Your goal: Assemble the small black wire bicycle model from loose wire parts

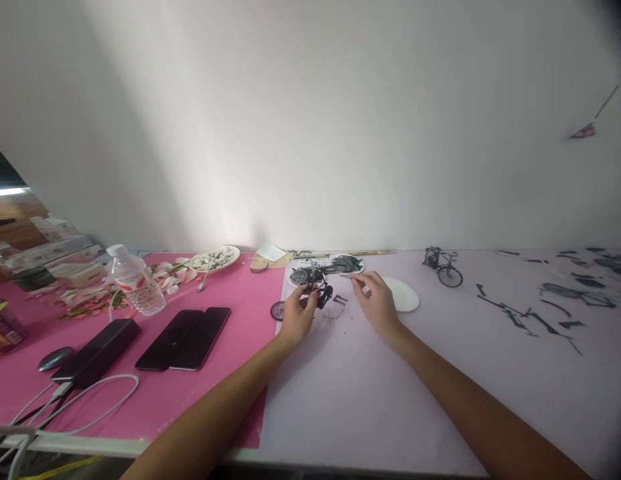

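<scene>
My left hand (pixel 299 312) is closed around a small black model bicycle (pixel 324 293), whose wheel (pixel 277 311) shows to the left of the fingers. The fingers hide part of its frame. To the right, the fingertips of my right hand (pixel 377 303) pinch a thin, slender piece (pixel 345 275) that points left toward the bicycle. Its exact kind is too small to tell. Small loose black parts (pixel 340 301) lie on the pale sheet between my hands. Just behind them is a white plate (pixel 360 265) bearing dark wheels and other parts.
A white dish (pixel 405 295) sits beside my right hand. Further right stand another model bicycle (pixel 443 267) and scattered black parts (pixel 520 313). Two phones (pixel 200 339), a black power block (pixel 97 352), a water bottle (pixel 135 283) and a plate of pale bits (pixel 235 255) occupy the pink left side.
</scene>
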`<act>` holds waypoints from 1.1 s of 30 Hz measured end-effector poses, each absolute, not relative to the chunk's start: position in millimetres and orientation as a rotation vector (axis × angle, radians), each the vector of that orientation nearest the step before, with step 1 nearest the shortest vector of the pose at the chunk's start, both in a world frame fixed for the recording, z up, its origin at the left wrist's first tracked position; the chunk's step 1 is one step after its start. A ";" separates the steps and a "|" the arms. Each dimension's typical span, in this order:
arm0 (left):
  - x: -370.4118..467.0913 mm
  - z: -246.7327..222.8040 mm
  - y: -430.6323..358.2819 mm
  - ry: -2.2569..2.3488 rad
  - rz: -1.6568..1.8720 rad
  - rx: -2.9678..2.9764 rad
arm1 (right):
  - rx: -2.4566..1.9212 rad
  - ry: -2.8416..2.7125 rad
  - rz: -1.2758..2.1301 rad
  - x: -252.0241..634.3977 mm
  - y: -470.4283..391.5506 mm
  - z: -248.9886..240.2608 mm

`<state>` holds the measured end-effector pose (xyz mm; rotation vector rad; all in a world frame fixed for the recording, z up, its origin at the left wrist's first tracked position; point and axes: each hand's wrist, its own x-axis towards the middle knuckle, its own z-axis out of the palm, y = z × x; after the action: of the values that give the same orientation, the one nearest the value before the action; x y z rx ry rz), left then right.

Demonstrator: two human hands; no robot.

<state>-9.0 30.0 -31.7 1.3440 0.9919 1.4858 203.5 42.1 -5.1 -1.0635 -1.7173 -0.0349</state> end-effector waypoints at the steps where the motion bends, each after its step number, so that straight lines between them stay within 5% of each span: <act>1: -8.9 -31.8 29.9 0.998 1.489 1.351 | -1.018 -1.719 -0.028 200.8 38.3 -1.8; 33: -11.2 -26.9 20.3 1.170 1.433 1.786 | -0.764 -2.027 -0.108 177.4 17.7 -5.4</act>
<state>-11.2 20.3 -26.9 1.7863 1.1702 1.4326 177.4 17.7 -5.4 -0.7636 -2.0269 -0.1080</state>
